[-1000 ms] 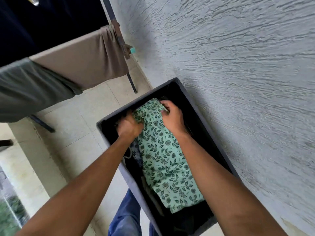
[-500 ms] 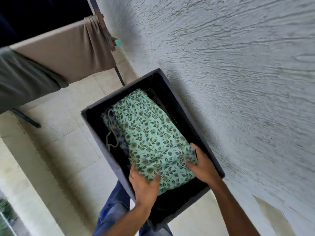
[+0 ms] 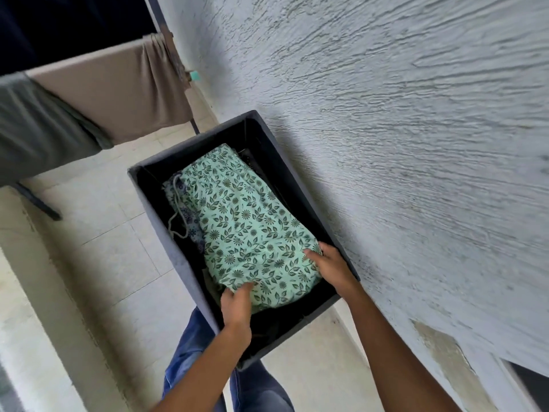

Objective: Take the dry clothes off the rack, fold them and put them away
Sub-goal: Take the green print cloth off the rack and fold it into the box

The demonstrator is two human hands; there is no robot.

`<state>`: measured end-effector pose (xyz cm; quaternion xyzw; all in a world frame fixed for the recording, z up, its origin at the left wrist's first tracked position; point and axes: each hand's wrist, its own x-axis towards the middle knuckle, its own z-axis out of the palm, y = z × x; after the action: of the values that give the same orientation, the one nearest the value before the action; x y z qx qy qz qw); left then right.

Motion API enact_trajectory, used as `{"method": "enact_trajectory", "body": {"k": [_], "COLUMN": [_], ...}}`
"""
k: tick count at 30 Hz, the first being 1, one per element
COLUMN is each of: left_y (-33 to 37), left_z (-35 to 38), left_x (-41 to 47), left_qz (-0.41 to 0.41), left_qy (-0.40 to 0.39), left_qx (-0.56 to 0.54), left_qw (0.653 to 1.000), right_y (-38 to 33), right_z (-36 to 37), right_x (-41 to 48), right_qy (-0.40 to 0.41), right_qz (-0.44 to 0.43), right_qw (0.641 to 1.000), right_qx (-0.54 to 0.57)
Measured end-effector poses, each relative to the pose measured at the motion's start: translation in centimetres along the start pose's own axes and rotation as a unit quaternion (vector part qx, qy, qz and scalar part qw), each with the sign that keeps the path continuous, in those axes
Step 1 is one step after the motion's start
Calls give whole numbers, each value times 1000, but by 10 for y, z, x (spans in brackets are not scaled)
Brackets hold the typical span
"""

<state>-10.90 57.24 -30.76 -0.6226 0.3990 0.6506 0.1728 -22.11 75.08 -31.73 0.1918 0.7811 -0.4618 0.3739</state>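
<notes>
While blue jeans [image 3: 190,346] show nearest, the left grip [image 3: 237,306] pinches the near edge of the folded green floral garment [image 3: 246,233], thumb on top, and the right grip [image 3: 334,267] rests with flat, relaxed fingers on its right corner. The garment lies inside the dark fabric bin [image 3: 151,203] on the tiled floor [image 3: 113,257], against the textured wall [image 3: 386,114]. Farther off, beige cloth [image 3: 113,90] and grey cloth [image 3: 38,129] hang on the rack [image 3: 194,127].

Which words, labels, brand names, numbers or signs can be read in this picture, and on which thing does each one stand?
None: no readable text shows anywhere in this view.
Green cloth: only a leaf and flower print, no letters.
Dark box: no label or writing visible.
Beige cloth on the rack: plain, no tag visible.
Wall: bare texture, no sign.
</notes>
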Motion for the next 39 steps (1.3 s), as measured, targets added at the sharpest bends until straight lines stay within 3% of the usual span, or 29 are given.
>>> {"method": "enact_trajectory", "body": {"k": [4, 8, 15, 19, 22, 24, 26, 32, 39], "left_y": [-11, -31, -56, -67, -65, -61, -54, -1, 124], "left_z": [-3, -6, -28, -37, -43, -45, -44, -51, -59], "left_x": [-8, -13, -45, -49, -53, -53, -52, -44, -11], "left_qz": [13, 11, 79, 167, 251, 288, 309, 346, 405], "left_qy": [-12, -26, -6, -13, -51, -46, -34, -20, 88], "left_qx": [-46, -53, -38, 18, 223, 385, 471, 533, 578], "left_qw": [999, 998, 996, 986, 941, 876, 826, 772, 703], "right_y": [-1, -3, 8, 12, 17, 16, 13, -3, -118], "right_z": [-13, -22, -46, -56, -59, -55, -50, -45, 11], "right_x": [-8, -15, -39, -49, -48, -50, -49, -40, 3], "right_qy": [-5, -77, -119, -145, -145, -117, -83, 19, 59], "right_qz": [5, -26, -106, -151, -149, -165, -193, -340, -329], "right_qw": [1000, 996, 987, 972, 958, 944, 932, 880, 918], "right_qx": [8, -39, -30, -102, -196, -262, -295, -332, -215]}}
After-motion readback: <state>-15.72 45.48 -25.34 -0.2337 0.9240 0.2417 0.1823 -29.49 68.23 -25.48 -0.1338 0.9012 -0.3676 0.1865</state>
